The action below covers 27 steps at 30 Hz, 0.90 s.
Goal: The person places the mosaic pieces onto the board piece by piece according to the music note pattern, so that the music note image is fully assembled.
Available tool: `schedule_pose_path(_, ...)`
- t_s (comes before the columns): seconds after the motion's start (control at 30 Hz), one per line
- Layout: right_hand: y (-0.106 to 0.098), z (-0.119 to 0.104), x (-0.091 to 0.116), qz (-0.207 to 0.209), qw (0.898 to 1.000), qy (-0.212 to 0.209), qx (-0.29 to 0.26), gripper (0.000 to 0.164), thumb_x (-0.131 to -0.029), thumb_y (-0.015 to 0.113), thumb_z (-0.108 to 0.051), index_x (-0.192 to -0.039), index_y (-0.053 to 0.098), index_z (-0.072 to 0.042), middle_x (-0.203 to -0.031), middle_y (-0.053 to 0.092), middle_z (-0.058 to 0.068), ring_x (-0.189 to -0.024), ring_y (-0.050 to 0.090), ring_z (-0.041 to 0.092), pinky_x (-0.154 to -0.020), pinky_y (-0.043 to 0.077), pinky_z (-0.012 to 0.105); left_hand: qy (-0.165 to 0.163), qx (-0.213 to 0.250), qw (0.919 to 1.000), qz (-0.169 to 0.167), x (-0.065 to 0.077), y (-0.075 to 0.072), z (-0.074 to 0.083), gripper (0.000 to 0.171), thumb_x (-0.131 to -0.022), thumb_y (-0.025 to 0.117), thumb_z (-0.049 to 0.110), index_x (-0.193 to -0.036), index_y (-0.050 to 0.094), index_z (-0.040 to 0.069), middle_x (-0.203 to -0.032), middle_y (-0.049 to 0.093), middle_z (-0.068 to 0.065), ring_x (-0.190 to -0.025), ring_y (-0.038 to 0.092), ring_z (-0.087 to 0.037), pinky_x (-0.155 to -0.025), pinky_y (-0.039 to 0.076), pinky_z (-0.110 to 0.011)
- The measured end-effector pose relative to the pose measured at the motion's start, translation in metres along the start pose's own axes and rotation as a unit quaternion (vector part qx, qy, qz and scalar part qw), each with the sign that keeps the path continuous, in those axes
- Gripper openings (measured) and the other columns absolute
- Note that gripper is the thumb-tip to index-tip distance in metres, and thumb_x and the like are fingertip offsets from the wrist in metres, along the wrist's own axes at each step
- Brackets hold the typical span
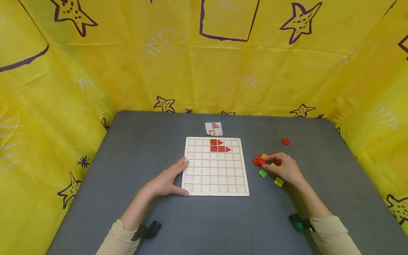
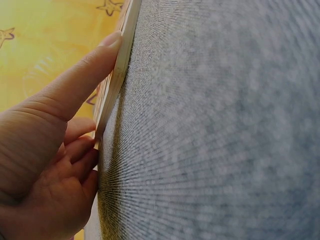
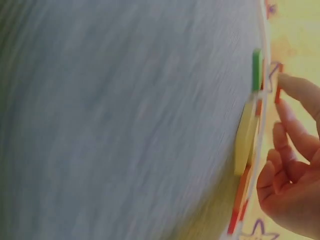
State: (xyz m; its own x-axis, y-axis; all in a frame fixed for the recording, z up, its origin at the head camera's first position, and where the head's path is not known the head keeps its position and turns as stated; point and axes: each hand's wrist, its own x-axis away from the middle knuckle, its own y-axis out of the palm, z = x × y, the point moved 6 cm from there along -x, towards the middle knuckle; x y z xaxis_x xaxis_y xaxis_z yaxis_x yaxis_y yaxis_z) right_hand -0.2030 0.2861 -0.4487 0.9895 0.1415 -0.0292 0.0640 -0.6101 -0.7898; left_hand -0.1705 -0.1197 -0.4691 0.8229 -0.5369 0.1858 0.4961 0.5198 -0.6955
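Observation:
A pale wooden board (image 1: 215,170) with a square grid lies mid-table. Red square and pointed tiles (image 1: 218,145) fill a few cells near its top edge. My left hand (image 1: 167,179) rests against the board's left side, fingers spread, its thumb at the near left corner; in the left wrist view the thumb lies along the board's edge (image 2: 120,75). To the right, my right hand (image 1: 285,168) pinches a red tile (image 3: 279,84) between thumb and finger, just above a loose pile. Around it lie a green tile (image 1: 262,173), a yellow tile (image 1: 278,182) and an orange tile (image 1: 264,156).
A small printed card (image 1: 214,129) with a coloured grid picture lies beyond the board. One red tile (image 1: 285,141) sits apart at the far right. The dark grey table (image 1: 216,226) is enclosed by yellow patterned cloth (image 1: 191,78) at the back and sides.

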Motion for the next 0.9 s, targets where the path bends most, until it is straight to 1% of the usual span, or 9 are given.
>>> schedule_pose_path(0.1,0.008,-0.007,-0.006,-0.011,0.998,0.023,-0.052,0.038,-0.083,0.078,-0.037,-0.108,0.072,-0.008,-0.112,0.062,0.013,-0.100,0.055,0.029,-0.086,0.044,0.045,-0.001,-0.002,1.0000,-0.001,0.000,-0.001,0.000,0.110,-0.071,0.087,0.041,-0.154,0.025,0.006,-0.162,0.012,-0.011,-0.148,0.012,-0.031,-0.113,0.020,-0.054)
schedule_pose_path(0.2,0.020,-0.015,-0.013,-0.025,0.993,0.045,-0.106,0.042,-0.083,0.078,-0.041,-0.112,0.071,-0.011,-0.114,0.060,0.011,-0.098,0.053,0.026,-0.083,0.044,0.040,0.000,-0.001,1.0000,-0.002,0.000,-0.001,0.001,0.110,-0.071,0.087,0.041,-0.154,0.025,0.005,-0.162,0.012,-0.011,-0.148,0.011,-0.031,-0.113,0.020,-0.054)
schedule_pose_path(0.27,0.029,-0.022,-0.017,-0.032,0.990,0.052,-0.128,0.044,-0.082,0.078,-0.042,-0.113,0.071,-0.012,-0.114,0.060,0.010,-0.097,0.053,0.025,-0.081,0.045,0.038,0.002,0.000,1.0000,-0.003,-0.001,-0.001,0.001,0.110,-0.071,0.087,0.041,-0.154,0.025,0.005,-0.162,0.012,-0.011,-0.148,0.011,-0.031,-0.113,0.020,-0.054)
schedule_pose_path(0.37,0.042,-0.035,-0.024,-0.041,0.987,0.054,-0.148,0.043,-0.081,0.080,-0.038,-0.113,0.071,-0.012,-0.109,0.061,0.009,-0.094,0.052,0.025,-0.076,0.044,0.035,0.003,0.002,1.0000,-0.003,-0.001,0.000,0.001,0.110,-0.071,0.087,0.041,-0.154,0.025,0.005,-0.162,0.012,-0.011,-0.148,0.011,-0.031,-0.113,0.020,-0.055)
schedule_pose_path(0.5,0.056,-0.055,-0.033,-0.055,0.987,0.034,-0.146,0.037,-0.080,0.081,-0.034,-0.110,0.073,-0.012,-0.098,0.060,0.008,-0.088,0.049,0.025,-0.070,0.040,0.034,0.003,0.001,1.0000,-0.002,-0.001,0.000,0.000,0.110,-0.070,0.087,0.041,-0.154,0.025,0.006,-0.162,0.012,-0.011,-0.148,0.011,-0.031,-0.113,0.020,-0.054)
schedule_pose_path(0.57,0.062,-0.064,-0.037,-0.063,0.988,0.019,-0.136,0.035,-0.080,0.080,-0.035,-0.109,0.073,-0.015,-0.096,0.060,0.007,-0.088,0.049,0.024,-0.070,0.039,0.035,0.005,0.000,1.0000,-0.002,-0.001,0.000,0.000,0.111,-0.070,0.087,0.041,-0.154,0.025,0.005,-0.162,0.012,-0.011,-0.148,0.011,-0.031,-0.113,0.020,-0.054)
schedule_pose_path(0.67,0.070,-0.075,-0.044,-0.071,0.991,-0.004,-0.115,0.032,-0.080,0.081,-0.035,-0.106,0.074,-0.017,-0.099,0.063,0.004,-0.092,0.050,0.024,-0.077,0.039,0.038,0.006,-0.003,1.0000,0.000,-0.001,-0.001,0.000,0.111,-0.070,0.087,0.042,-0.154,0.025,0.005,-0.162,0.012,-0.011,-0.148,0.012,-0.032,-0.112,0.021,-0.055)
schedule_pose_path(0.77,0.078,-0.085,-0.051,-0.074,0.992,-0.030,-0.098,0.031,-0.079,0.082,-0.033,-0.104,0.075,-0.016,-0.105,0.066,0.002,-0.098,0.051,0.024,-0.084,0.039,0.041,0.002,-0.004,1.0000,0.000,-0.001,0.000,0.000,0.112,-0.070,0.087,0.042,-0.155,0.024,0.006,-0.162,0.011,-0.010,-0.148,0.011,-0.031,-0.113,0.020,-0.055)
schedule_pose_path(0.9,0.086,-0.097,-0.059,-0.074,0.992,-0.068,-0.081,0.028,-0.077,0.084,-0.029,-0.100,0.075,-0.014,-0.103,0.068,0.001,-0.099,0.053,0.022,-0.088,0.041,0.041,-0.006,-0.004,1.0000,-0.002,-0.002,0.002,-0.001,0.112,-0.070,0.087,0.043,-0.155,0.024,0.008,-0.163,0.009,-0.008,-0.148,0.011,-0.028,-0.114,0.020,-0.053)
